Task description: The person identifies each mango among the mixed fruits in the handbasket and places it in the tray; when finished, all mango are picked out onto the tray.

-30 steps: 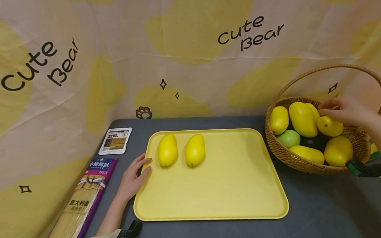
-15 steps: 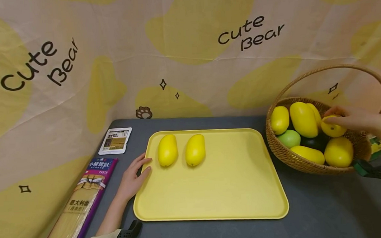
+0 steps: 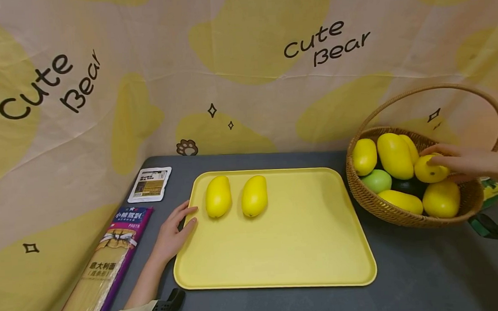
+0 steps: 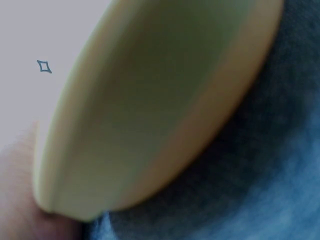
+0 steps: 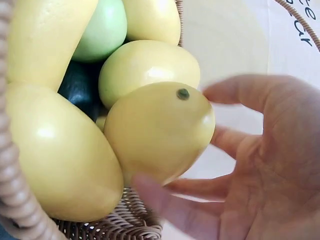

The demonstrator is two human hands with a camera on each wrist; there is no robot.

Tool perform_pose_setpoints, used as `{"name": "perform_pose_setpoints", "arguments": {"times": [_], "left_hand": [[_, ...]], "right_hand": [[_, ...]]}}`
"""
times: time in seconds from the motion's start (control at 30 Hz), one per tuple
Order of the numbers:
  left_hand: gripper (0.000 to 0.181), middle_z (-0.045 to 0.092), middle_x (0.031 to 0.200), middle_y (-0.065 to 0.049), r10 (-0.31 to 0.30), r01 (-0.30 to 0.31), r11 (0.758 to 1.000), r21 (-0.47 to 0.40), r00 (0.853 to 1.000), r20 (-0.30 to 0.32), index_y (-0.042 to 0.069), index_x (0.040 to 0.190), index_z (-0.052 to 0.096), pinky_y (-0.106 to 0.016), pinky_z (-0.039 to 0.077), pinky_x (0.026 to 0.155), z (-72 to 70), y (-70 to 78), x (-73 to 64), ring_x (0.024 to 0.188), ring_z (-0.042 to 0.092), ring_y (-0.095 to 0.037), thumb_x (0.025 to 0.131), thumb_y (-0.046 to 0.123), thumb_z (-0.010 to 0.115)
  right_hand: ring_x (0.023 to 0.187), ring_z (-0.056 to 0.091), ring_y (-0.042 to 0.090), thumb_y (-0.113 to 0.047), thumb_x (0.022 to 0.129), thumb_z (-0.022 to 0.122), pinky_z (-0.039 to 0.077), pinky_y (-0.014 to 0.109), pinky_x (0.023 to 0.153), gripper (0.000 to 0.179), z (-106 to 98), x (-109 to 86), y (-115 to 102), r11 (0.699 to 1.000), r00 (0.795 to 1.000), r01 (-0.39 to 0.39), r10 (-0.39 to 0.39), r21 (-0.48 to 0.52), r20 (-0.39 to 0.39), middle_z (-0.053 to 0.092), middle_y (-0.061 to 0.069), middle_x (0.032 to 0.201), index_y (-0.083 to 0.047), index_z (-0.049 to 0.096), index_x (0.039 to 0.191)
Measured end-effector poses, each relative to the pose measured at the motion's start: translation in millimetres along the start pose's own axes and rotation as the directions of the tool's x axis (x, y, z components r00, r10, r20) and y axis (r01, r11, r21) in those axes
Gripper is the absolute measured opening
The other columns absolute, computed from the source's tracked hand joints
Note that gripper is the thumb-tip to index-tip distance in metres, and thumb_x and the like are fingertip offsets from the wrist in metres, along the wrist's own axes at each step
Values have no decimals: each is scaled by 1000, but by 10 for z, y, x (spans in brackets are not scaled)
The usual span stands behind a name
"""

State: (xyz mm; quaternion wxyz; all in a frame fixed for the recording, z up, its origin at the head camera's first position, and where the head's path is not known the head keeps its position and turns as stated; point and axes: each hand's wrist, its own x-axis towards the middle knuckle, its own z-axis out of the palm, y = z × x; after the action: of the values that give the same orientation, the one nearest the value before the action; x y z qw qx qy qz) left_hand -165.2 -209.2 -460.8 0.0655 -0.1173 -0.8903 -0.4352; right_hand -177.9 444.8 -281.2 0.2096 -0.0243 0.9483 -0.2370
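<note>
In the head view my left hand [image 3: 173,234] rests at the left rim of the yellow tray [image 3: 300,246], fingertips over the edge. Blurred in the left wrist view is the tray's edge [image 4: 150,100], beside part of that hand. Two yellow mangoes [image 3: 218,197] [image 3: 254,196] lie side by side near the tray's back left. Over the wicker basket [image 3: 387,211], my right hand [image 3: 469,162] grips a mango [image 3: 429,168]. Seen from the right wrist, the fingers spread around this mango [image 5: 160,130], its stem end up, while it touches neighbouring fruit.
More mangoes [image 3: 394,155], a green fruit [image 3: 377,180] and a dark fruit [image 3: 407,187] fill the basket, whose tall handle [image 3: 431,87] arches above. At left lie a pasta packet [image 3: 106,261] and a small white packet [image 3: 150,184]. A patterned cloth [image 3: 244,71] hangs behind.
My right hand has moved right and slightly down around the mango's far side, and its fingers now grip it. That mango has turned and shifted slightly. The left hand has stayed put.
</note>
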Motion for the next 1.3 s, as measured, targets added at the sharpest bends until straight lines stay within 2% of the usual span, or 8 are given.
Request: {"name": "perform_pose_setpoints", "arguments": {"times": [0.17, 0.33, 0.53, 0.67, 0.9, 0.97, 1.1, 1.3], "left_hand": [[35, 42, 148, -18, 2, -2, 1000, 1, 1000, 5, 3, 128, 62, -58, 27, 110, -7, -14, 3, 136, 37, -40, 97, 18, 61], [35, 42, 148, -18, 5, -5, 1000, 0, 1000, 3, 3, 128, 62, -58, 27, 110, -13, -27, 3, 135, 38, -40, 96, 17, 61], [34, 43, 148, -18, 13, -13, 1000, 6, 1000, -1, 3, 128, 62, -58, 27, 110, -19, -38, 7, 135, 38, -39, 96, 17, 62], [34, 43, 147, -18, 18, -18, 1000, 0, 1000, -3, 3, 127, 62, -58, 27, 111, -17, -34, 12, 135, 38, -40, 96, 15, 62], [35, 43, 147, -19, 22, -22, 1000, -9, 1000, 0, 1, 127, 62, -58, 27, 110, -19, -29, 11, 135, 38, -40, 96, 15, 62], [34, 43, 147, -19, 23, -23, 1000, -10, 1000, -2, 1, 127, 62, -58, 27, 110, -17, -34, 10, 135, 38, -40, 96, 14, 62], [34, 43, 147, -19, 25, -25, 1000, -4, 1000, -10, 2, 127, 62, -58, 28, 110, -8, -44, 12, 135, 39, -40, 95, 14, 62], [34, 43, 147, -19, 20, -20, 1000, 2, 1000, -13, 3, 127, 62, -58, 27, 110, 6, -39, 21, 134, 39, -40, 95, 15, 62]], "right_hand": [[112, 37, 65, -43, 100, 49, 55, 53, 74, 74, 10, -16, -4, 998, 998, -53, 52, -35, -27, 13, 46, 133, 10, 17, 140], [108, 41, 66, -46, 98, 51, 53, 51, 67, 80, -1, -14, 4, 993, 998, -58, 54, -106, -34, 16, 48, 131, 9, 13, 142], [109, 39, 65, -47, 97, 53, 54, 51, 68, 91, 14, 22, 48, 993, 998, -59, 57, -105, -21, 10, 50, 134, 12, 6, 147], [106, 43, 63, -46, 96, 55, 55, 51, 69, 88, 37, 36, 100, 996, 998, -44, 41, -83, -39, 14, 49, 133, 12, 11, 145], [90, 59, 44, -48, 91, 64, 55, 47, 68, 89, 76, 8, 67, 991, 992, -32, 16, -133, -123, 30, 46, 129, 6, 20, 145], [91, 57, 47, -49, 90, 64, 53, 51, 70, 92, 75, -21, 30, 989, 991, -25, 6, -143, -135, 28, 45, 130, 7, 18, 146], [108, 41, 60, -49, 90, 64, 47, 63, 76, 94, 91, -72, -52, 992, 987, -16, -5, -129, -161, 21, 44, 136, 4, 14, 150], [115, 34, 58, -43, 92, 65, 40, 69, 81, 95, 164, -137, -168, 999, 968, 21, -33, -49, -250, 20, 43, 141, -1, 8, 154]]}}
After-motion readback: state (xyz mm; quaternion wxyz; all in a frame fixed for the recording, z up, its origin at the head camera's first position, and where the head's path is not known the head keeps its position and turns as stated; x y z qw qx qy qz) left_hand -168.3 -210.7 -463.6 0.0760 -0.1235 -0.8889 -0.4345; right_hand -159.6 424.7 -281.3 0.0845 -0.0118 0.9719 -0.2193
